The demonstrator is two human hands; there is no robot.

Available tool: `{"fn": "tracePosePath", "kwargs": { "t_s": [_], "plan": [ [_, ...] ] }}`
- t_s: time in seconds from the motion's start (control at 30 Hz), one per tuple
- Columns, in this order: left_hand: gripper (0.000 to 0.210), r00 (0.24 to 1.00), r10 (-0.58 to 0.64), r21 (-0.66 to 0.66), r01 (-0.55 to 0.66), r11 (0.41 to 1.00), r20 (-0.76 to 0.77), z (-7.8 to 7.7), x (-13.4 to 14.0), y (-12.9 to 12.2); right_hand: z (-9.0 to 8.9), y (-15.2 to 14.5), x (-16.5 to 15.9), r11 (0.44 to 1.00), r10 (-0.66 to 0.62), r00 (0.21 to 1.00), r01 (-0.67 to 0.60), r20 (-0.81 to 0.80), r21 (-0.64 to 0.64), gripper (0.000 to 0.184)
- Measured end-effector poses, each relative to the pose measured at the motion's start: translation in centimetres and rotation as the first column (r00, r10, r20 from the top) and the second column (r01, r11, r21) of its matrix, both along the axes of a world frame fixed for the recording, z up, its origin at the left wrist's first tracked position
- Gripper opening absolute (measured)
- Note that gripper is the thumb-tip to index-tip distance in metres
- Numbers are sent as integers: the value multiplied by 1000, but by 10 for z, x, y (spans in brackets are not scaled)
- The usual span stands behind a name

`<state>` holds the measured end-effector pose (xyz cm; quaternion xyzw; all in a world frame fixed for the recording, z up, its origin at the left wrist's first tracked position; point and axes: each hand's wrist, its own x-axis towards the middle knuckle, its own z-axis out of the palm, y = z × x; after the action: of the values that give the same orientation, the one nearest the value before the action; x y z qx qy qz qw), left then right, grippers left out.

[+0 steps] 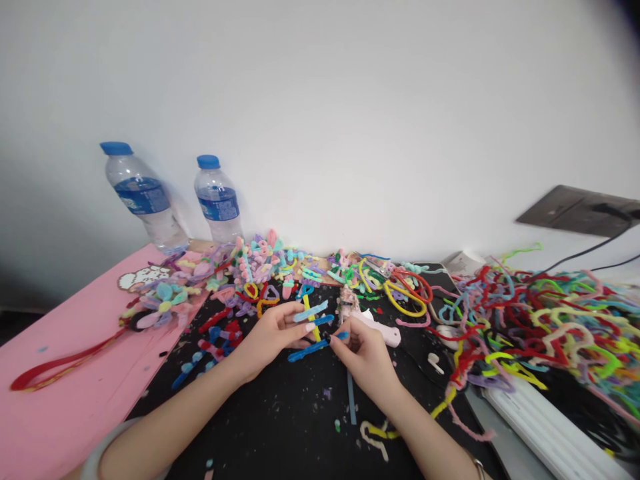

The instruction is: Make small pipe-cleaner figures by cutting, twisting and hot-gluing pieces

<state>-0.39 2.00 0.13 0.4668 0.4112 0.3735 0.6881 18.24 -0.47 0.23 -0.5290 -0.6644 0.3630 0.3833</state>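
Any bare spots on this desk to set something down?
Pink sheet, between the red strap and left forearm. Black mat between left and right forearm, though dotted with scraps. Crowded: fuzzy pile along the wall, fuzzy-stem tangle at right.

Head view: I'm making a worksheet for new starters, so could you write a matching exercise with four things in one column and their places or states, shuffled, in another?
Things
1. Water bottles
2. Red strap
3. Wall socket
4. Yellow and blue fuzzy strips

Places or states
A. On the wall, at the picture's right
B. Held by the left hand and right hand
C. With blue caps on
D. Looped, on the pink surface

Pairs: 1-C, 2-D, 3-A, 4-B
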Motion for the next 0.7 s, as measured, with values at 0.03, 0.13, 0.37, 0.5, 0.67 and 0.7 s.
{"fn": "tracePosePath", "kwargs": {
  "t_s": [0.03,0.13,0.37,0.5,0.67,0.7],
  "plan": [
    [27,1000,1,0,-1,1000,-2,0,0,0,0,0,0,1000,-3,1000,3,6,7,17],
    [29,1000,12,-1,-12,1000,-7,0,0,-1,1,0,0,1000,-4,1000,4,22,18,17],
    [32,1000,25,10,-25,1000,0,-1,0,1,4,0,0,999,35,998,-36,52,14,16],
    [34,999,32,9,-32,999,3,-1,0,0,4,-1,0,997,82,994,-83,67,5,15],
    [33,999,32,0,-32,999,9,-1,0,-1,6,-2,-1,993,115,988,-117,101,20,17],
    [33,1000,29,-1,-29,1000,10,-1,0,-1,6,-2,-1,993,114,988,-117,106,21,18]
  ]
}}
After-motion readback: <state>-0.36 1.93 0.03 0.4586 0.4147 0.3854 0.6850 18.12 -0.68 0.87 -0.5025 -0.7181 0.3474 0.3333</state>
